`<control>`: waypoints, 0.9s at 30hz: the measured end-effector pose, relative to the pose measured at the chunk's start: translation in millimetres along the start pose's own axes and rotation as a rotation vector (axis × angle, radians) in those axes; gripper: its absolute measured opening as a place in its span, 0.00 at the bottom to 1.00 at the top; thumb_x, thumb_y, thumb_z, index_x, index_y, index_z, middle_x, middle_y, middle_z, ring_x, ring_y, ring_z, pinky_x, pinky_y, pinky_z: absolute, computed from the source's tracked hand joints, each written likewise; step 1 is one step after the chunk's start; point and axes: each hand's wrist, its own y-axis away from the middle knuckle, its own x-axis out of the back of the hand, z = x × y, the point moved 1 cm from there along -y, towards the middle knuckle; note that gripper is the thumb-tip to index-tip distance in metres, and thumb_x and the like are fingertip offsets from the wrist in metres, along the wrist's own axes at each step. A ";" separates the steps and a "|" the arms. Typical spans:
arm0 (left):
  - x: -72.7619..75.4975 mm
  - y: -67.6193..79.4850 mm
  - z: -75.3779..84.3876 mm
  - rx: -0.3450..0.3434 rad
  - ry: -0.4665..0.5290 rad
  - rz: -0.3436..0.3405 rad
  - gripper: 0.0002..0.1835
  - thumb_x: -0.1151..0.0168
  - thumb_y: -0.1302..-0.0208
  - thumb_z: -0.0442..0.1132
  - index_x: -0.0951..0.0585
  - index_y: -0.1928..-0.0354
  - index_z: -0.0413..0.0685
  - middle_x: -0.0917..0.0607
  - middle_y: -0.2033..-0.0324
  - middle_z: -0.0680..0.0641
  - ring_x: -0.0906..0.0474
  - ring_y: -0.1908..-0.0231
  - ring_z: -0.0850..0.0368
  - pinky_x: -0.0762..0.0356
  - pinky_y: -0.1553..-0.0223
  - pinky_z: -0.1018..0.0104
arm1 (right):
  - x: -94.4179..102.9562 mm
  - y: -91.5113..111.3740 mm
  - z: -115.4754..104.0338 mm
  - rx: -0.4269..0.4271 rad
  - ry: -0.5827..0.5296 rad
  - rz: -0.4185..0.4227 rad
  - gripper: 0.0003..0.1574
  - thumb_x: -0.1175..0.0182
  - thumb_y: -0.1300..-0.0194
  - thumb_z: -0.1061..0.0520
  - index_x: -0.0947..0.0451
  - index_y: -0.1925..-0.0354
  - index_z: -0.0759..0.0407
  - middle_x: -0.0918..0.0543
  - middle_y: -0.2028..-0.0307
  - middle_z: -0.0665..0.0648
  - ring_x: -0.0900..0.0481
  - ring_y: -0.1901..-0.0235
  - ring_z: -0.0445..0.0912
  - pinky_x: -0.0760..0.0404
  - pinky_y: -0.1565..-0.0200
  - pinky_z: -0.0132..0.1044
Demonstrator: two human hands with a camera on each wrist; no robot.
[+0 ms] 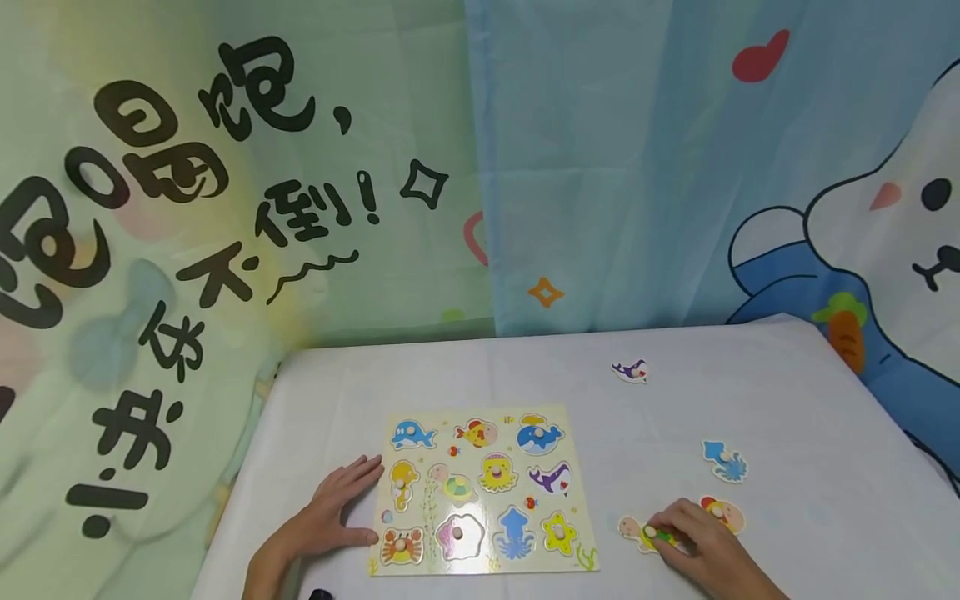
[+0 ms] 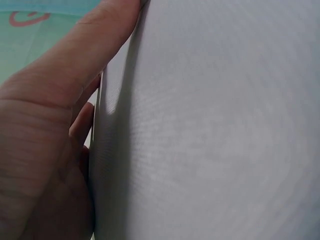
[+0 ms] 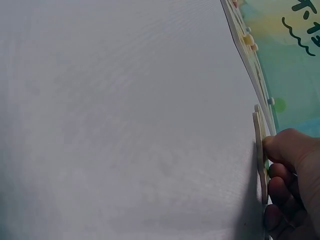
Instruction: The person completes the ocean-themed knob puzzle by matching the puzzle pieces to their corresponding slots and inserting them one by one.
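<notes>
A wooden puzzle board (image 1: 480,492) with sea-animal shapes lies on the table, several of its pieces fitted with small knobs. At its left edge, my left hand (image 1: 330,508) rests on the table with fingers extended, thumb touching the board's side. To the right of the board, my right hand (image 1: 701,546) pinches a turtle puzzle piece (image 1: 633,529) with thumb and fingertips; the hand covers part of it. In the right wrist view the thin turtle piece (image 3: 260,155) stands edge-on at the fingertips. A fish piece (image 1: 723,512) lies just behind the right hand.
Farther back on the white table (image 1: 450,375) are a loose blue squid piece (image 1: 725,462) and a purple whale-like piece (image 1: 630,372). A small black object (image 1: 321,594) shows at the front edge. Printed curtains (image 1: 600,167) hang behind the table.
</notes>
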 end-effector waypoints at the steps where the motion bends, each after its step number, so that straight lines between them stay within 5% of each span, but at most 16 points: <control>1: 0.0 0.3 0.2 0.001 0.001 0.001 0.50 0.29 0.51 0.62 0.37 0.28 0.51 0.38 0.26 0.47 0.49 0.26 0.38 0.69 0.32 0.79 | -0.3 -0.3 0.5 0.016 -0.013 -0.001 0.14 0.30 0.47 0.60 0.20 0.64 0.45 0.24 0.66 0.38 0.31 0.67 0.25 0.22 0.65 0.26; 5: -0.5 0.7 0.1 0.001 -0.005 0.003 0.50 0.29 0.51 0.62 0.37 0.28 0.52 0.38 0.26 0.47 0.48 0.26 0.38 0.66 0.32 0.71 | -3.1 0.1 2.7 0.063 -0.040 0.036 0.15 0.29 0.49 0.61 0.21 0.66 0.45 0.24 0.67 0.38 0.32 0.68 0.25 0.24 0.68 0.26; 18: -2.1 -0.1 -2.5 0.001 -0.006 0.006 0.50 0.30 0.51 0.63 0.37 0.27 0.53 0.38 0.26 0.48 0.49 0.26 0.38 0.68 0.33 0.76 | -11.8 -1.7 2.1 0.085 0.012 0.167 0.22 0.27 0.58 0.66 0.24 0.71 0.43 0.27 0.71 0.36 0.35 0.71 0.25 0.27 0.72 0.25; 23: -1.6 -0.4 -2.1 0.014 -0.010 -0.001 0.51 0.30 0.51 0.63 0.38 0.27 0.54 0.39 0.26 0.48 0.49 0.26 0.38 0.64 0.33 0.63 | -13.5 -2.8 1.5 0.091 0.030 0.185 0.22 0.26 0.60 0.65 0.24 0.73 0.42 0.27 0.71 0.35 0.35 0.72 0.25 0.26 0.72 0.25; 27: -1.5 -0.8 -2.3 0.018 -0.009 -0.002 0.51 0.30 0.51 0.63 0.38 0.27 0.54 0.39 0.26 0.49 0.49 0.26 0.39 0.64 0.32 0.63 | -14.2 -3.7 -0.5 0.062 0.058 0.193 0.22 0.25 0.60 0.65 0.23 0.74 0.42 0.28 0.72 0.35 0.35 0.72 0.25 0.26 0.72 0.26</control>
